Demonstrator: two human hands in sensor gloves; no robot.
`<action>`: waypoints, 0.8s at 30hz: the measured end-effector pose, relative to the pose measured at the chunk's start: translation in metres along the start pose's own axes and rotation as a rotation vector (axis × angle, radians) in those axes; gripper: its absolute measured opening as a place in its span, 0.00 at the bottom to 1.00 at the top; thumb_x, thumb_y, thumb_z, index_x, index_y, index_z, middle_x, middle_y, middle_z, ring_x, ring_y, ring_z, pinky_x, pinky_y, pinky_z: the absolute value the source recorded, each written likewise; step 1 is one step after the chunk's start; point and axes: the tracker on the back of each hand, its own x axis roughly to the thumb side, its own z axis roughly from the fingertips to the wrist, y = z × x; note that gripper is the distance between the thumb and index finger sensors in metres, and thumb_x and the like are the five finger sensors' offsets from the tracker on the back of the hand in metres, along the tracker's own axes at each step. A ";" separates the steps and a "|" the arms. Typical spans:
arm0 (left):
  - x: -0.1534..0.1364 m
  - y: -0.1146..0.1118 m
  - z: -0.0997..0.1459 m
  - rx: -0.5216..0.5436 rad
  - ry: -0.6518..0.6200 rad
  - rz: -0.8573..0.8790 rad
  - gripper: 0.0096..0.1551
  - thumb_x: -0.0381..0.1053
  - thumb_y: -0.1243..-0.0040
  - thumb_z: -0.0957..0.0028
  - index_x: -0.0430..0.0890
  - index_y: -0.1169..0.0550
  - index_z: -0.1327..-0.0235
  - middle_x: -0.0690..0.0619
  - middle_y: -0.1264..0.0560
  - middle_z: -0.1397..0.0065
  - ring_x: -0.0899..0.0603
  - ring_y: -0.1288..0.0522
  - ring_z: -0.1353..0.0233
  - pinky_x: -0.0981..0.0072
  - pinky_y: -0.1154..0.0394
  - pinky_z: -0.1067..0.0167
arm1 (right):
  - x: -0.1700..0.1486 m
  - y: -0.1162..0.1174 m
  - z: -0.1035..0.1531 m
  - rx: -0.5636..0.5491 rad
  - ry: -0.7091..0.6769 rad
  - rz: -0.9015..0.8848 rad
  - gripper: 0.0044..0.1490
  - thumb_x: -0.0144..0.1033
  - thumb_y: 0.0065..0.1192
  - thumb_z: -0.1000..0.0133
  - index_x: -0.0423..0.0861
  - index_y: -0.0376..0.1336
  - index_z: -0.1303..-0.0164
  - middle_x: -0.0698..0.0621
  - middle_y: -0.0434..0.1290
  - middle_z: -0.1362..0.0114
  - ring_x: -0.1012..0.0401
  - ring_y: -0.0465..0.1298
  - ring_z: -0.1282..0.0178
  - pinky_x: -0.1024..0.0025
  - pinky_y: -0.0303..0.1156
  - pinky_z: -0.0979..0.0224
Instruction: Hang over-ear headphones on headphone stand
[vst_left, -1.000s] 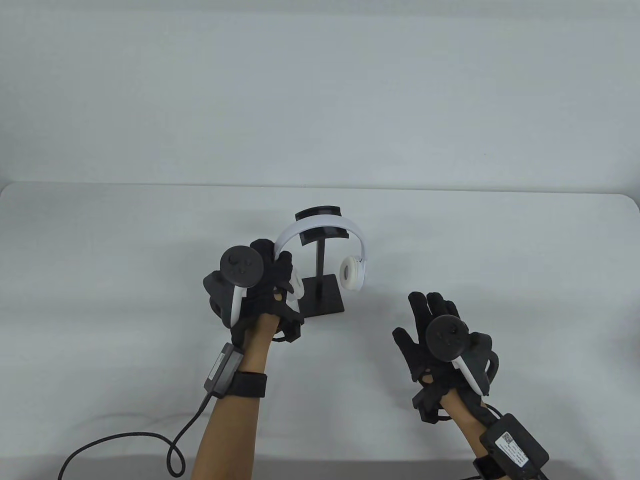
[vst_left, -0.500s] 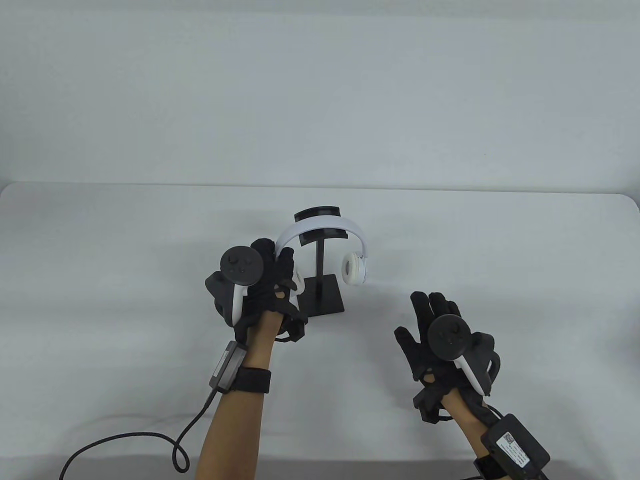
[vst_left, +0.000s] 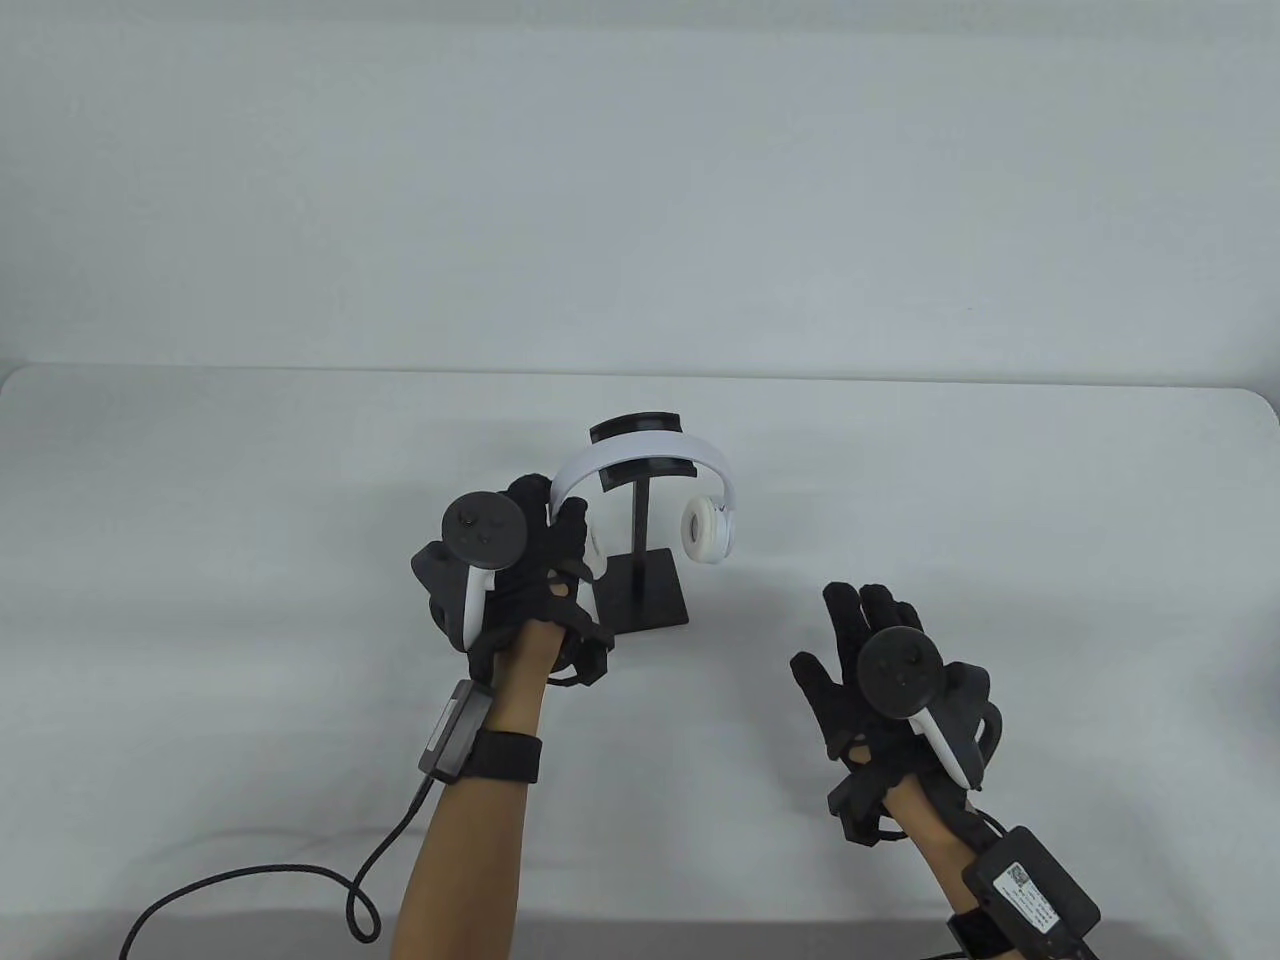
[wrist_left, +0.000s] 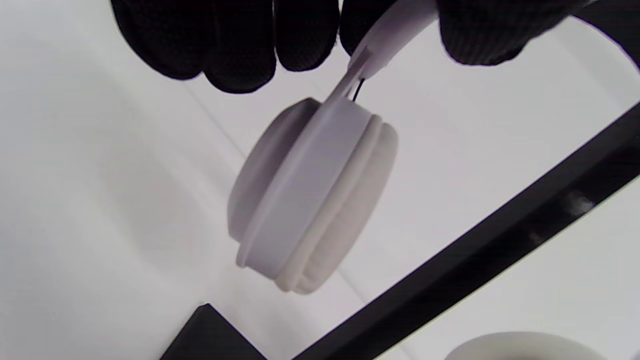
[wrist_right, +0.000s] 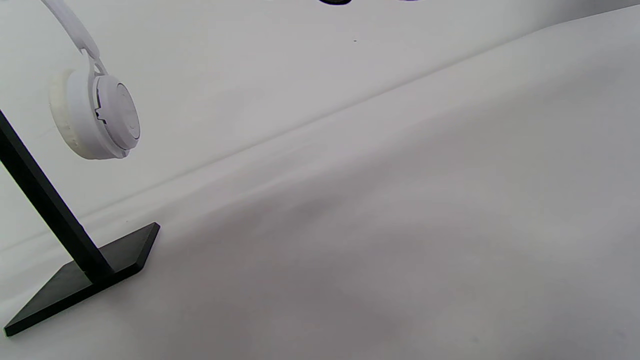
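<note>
- Looks like a lab or recording setup, not a home.
- Plain white table (vst_left: 200, 600) against a bare pale wall (vst_left: 640, 180).
- Gloved hands wired with a black cable (vst_left: 300, 880) and wrist boxes (vst_left: 1030, 885).

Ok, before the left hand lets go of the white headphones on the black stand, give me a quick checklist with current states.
1. White over-ear headphones band draped over black metal stand cradle: ok.
2. Band fully seated: cannot tell.
3. Left hand gripping band above left earcup: ok.
4. Right earcup hanging free, off the table: ok.
5. Right hand clear of the headphones, holding nothing: ok.
6. Stand base flat on white table: ok.
</note>
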 end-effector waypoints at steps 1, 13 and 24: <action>0.000 0.000 0.000 -0.002 -0.001 0.000 0.37 0.70 0.49 0.52 0.61 0.40 0.30 0.53 0.43 0.22 0.39 0.34 0.26 0.46 0.32 0.36 | 0.000 0.000 0.000 0.000 0.000 0.000 0.50 0.74 0.45 0.56 0.74 0.35 0.25 0.60 0.39 0.14 0.53 0.44 0.12 0.43 0.48 0.16; 0.008 0.014 0.019 -0.025 -0.074 -0.036 0.47 0.70 0.47 0.53 0.61 0.49 0.21 0.52 0.53 0.16 0.34 0.47 0.19 0.37 0.44 0.29 | 0.000 -0.002 0.000 -0.014 0.000 -0.006 0.50 0.74 0.45 0.56 0.74 0.35 0.25 0.60 0.39 0.14 0.53 0.45 0.12 0.43 0.48 0.16; 0.016 0.053 0.092 -0.051 -0.184 -0.080 0.51 0.71 0.49 0.53 0.58 0.51 0.19 0.51 0.57 0.15 0.32 0.57 0.18 0.33 0.54 0.28 | 0.007 -0.004 0.007 -0.035 -0.053 -0.016 0.50 0.74 0.45 0.56 0.74 0.35 0.25 0.60 0.39 0.14 0.53 0.45 0.12 0.43 0.48 0.16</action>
